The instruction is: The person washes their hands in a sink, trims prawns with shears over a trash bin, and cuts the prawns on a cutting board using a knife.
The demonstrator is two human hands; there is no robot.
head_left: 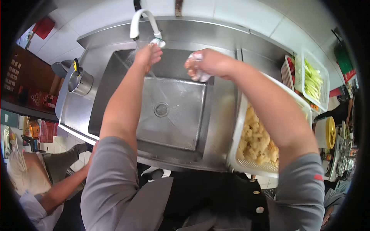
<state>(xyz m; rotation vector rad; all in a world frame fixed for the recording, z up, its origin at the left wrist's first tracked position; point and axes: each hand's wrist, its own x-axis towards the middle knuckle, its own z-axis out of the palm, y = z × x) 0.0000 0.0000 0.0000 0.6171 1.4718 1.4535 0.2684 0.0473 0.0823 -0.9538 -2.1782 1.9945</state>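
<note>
A thin stream of water runs from the white gooseneck faucet (148,16) down into the steel sink (173,115). My left hand (148,57) is up at the faucet's base, its fingertips beside the white handle and its fingers loosely apart, with the water falling close by. Over the sink's right rim, my right hand (210,63) is curled, with white, lather-like stuff on its fingers and palm; what it holds, if anything, I cannot tell. The sink floor around the round drain (161,109) is wet.
Right of the sink, a white basket (246,167) holds pale, knobbly food pieces (256,140). Farther back stands a basket of cut green vegetables (312,79). A steel pot (81,82) with a yellow-handled tool sits at left. Another person's arm (65,188) is at lower left.
</note>
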